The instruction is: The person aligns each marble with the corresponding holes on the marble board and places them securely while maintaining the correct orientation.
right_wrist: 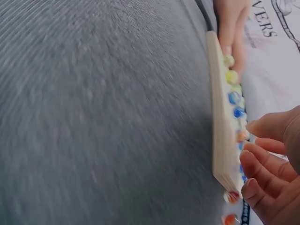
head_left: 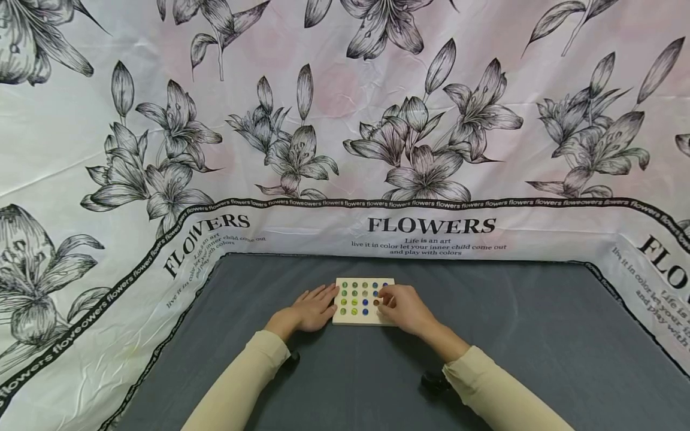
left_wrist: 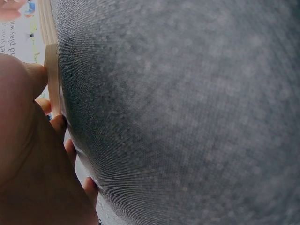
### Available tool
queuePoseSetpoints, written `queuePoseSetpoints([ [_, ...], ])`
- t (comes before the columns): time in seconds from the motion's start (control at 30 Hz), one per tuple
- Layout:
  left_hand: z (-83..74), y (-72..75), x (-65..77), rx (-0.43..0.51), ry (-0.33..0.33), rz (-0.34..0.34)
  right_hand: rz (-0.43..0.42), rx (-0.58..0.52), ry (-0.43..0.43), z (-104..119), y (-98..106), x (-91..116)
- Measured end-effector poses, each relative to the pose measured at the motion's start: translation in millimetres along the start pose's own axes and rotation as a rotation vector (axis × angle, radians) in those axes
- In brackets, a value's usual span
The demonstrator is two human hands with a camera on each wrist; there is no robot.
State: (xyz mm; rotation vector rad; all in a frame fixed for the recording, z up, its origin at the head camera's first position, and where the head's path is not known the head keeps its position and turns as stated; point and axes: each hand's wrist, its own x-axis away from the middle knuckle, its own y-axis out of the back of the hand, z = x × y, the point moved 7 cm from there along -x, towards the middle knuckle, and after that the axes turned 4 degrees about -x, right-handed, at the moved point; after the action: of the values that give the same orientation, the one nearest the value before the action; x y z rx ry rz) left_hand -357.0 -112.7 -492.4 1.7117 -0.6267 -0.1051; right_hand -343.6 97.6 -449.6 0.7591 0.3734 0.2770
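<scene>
A pale wooden board (head_left: 360,321) lies on the grey cloth, holding rows of glass marbles in green, yellow and blue. My left hand (head_left: 308,308) rests at the board's left edge, fingers extended and thumb against its side. From the right, my right hand (head_left: 408,309) reaches over the board with thumb and index finger around an orange marble (right_wrist: 241,136) in the third row from the back. My right fingers hide several front-right spots in the head view. Two orange-and-clear marbles show past the board's end, the nearer marble (right_wrist: 230,197) close to its corner.
Dark grey cloth (head_left: 345,377) covers the table around the board. Behind and along the sides hangs a white curtain (head_left: 302,230) printed with flowers and lettering. Small black devices sit by the wrists, the right device (head_left: 433,382) under the sleeve.
</scene>
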Motion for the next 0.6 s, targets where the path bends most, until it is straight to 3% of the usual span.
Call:
queuePoseSetpoints([
  [0.2,9.7,-9.8,-10.7,0.0,0.005,-0.009,-0.003,0.012,0.035,0,26,6],
  [0.33,11.9,-11.3,-13.3,-0.008,0.005,-0.016,-0.014,0.003,0.007,-9,41,8],
  [0.6,12.7,-12.6,-13.5,-0.016,0.01,-0.015,-0.034,0.009,-0.028,-31,53,7],
])
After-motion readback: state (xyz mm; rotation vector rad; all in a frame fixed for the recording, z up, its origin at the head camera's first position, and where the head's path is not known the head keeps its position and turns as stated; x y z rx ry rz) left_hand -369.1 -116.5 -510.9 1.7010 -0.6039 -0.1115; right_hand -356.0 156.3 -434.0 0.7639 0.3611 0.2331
